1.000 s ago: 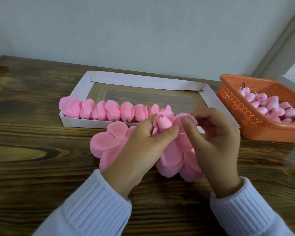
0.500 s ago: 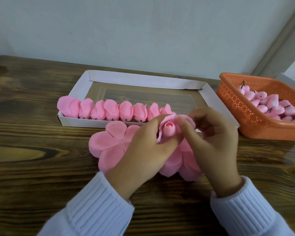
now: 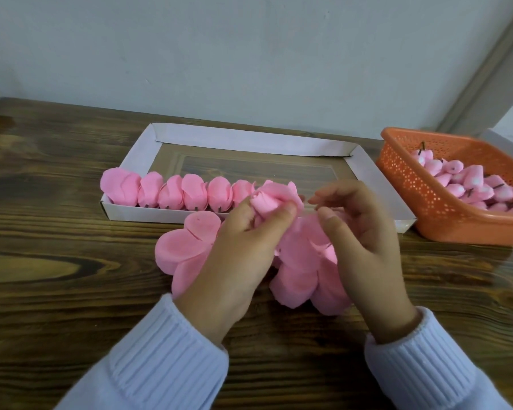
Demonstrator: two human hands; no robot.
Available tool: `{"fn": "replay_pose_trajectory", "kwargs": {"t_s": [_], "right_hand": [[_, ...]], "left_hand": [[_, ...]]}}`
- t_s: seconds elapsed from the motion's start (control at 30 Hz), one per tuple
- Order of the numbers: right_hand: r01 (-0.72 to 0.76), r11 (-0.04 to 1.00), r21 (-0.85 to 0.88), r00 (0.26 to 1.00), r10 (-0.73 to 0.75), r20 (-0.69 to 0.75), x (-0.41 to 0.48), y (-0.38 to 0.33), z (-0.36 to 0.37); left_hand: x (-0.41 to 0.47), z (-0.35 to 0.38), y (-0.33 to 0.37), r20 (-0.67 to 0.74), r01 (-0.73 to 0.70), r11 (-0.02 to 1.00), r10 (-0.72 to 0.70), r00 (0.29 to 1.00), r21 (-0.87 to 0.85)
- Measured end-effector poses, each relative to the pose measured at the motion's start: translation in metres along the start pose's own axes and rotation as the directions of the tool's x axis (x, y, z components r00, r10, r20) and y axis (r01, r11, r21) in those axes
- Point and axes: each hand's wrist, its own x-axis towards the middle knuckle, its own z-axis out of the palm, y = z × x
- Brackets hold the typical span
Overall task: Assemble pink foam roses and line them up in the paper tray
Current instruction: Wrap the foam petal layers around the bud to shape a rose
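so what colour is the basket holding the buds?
Orange, perforated with small holes; the basket shows in the head view, at right.

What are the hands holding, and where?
The left hand pinches the half-made rose around its wrapped petals; the right hand seems to hold nothing.

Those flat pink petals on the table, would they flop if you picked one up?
Probably floppy: the petal sheets look thin, and those wrapped into the rose bend and crease where the left hand pinches it. Likely very light, being foam. They lie flat, so they shouldn't roll.
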Motion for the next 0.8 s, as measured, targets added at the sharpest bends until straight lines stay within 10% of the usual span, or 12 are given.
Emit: {"fn": "replay_pose_trajectory", "kwargs": {"t_s": [0.27,0.8], "right_hand": [[-0.079,0.997,0.000,0.991,0.079,0.110,-0.001,0.002,0.004],[-0.356,0.902,0.246,0.903,0.265,0.337,0.001,0.002,-0.003]], "left_hand": [[0.002,0.002,0.003,0.105,0.056,0.944,-0.022,0.994,-0.325],[-0.001,-0.005,0.015,0.275,0.177,0.942,-0.097,0.957,-0.285]]}}
